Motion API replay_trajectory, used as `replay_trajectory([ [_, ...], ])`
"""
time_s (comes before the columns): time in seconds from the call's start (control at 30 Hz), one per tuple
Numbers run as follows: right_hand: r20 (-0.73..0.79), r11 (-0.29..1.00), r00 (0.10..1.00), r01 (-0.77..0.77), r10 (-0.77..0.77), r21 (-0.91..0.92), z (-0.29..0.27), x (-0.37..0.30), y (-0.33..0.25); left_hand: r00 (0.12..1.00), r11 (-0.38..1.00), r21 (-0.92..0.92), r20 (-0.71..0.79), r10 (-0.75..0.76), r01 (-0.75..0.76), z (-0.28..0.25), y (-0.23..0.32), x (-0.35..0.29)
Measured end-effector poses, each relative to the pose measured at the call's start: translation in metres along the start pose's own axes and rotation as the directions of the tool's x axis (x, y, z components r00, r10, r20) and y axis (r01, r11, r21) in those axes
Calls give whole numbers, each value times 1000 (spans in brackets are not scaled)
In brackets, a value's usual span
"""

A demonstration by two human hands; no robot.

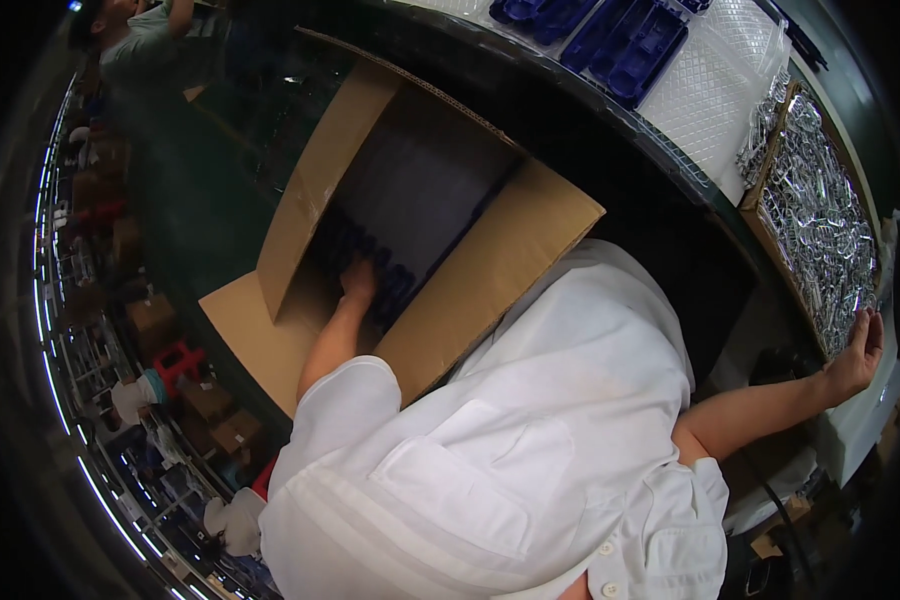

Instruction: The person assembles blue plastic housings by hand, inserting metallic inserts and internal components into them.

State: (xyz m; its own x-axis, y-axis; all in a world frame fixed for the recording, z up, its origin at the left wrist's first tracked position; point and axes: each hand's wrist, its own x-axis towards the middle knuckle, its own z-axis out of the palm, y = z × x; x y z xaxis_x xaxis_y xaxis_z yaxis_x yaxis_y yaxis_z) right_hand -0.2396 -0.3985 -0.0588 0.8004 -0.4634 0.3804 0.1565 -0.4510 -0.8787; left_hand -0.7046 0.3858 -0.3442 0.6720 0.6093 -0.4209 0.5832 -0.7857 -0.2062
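Note:
A deep cardboard box (470, 290) with raised flaps stands in front of me. Dark blue plastic parts (395, 290) lie in a row inside it. My left hand (358, 281) reaches down among these parts; its fingertips are lost in the dark, so their grip is unclear. Far to the right, my right hand (858, 355) is closed, fingers pressed together, at the near end of a carton full of shiny bent-wire metal pieces (815, 215). Whatever is in that pinch, if anything, is too small to make out.
Blue moulded plastic trays (625, 48) lie on the workbench beside clear textured plastic sheeting (715, 95). Another person (135, 40) is at the far left. Boxes and a red stool (178, 362) stand along the left side.

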Motion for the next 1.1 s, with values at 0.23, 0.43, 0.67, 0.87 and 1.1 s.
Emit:
replay_trajectory([
  [0.23, -2, 1000, 1000, 5, -5, 2, 3, -29, -34, 996, 992, -98, 36, 84, -80, -61, 31, 17],
  [0.43, -105, 1000, 994, -10, 8, -21, -5, -43, -48, 939, 917, -302, -299, 169, -261, -133, 90, 55],
  [0.67, -88, 998, 996, -5, 9, 55, 6, -53, -61, 803, 650, -555, -577, 148, -519, -161, 155, 79],
  [0.87, -64, 989, 993, -86, 94, 122, -6, -50, -39, 946, 532, -805, -323, -25, -261, -109, 130, 80],
  [1.1, -79, 995, 994, -63, 69, 79, 6, -36, -27, 997, 264, -963, 35, -66, 51, -23, 92, 114],
])
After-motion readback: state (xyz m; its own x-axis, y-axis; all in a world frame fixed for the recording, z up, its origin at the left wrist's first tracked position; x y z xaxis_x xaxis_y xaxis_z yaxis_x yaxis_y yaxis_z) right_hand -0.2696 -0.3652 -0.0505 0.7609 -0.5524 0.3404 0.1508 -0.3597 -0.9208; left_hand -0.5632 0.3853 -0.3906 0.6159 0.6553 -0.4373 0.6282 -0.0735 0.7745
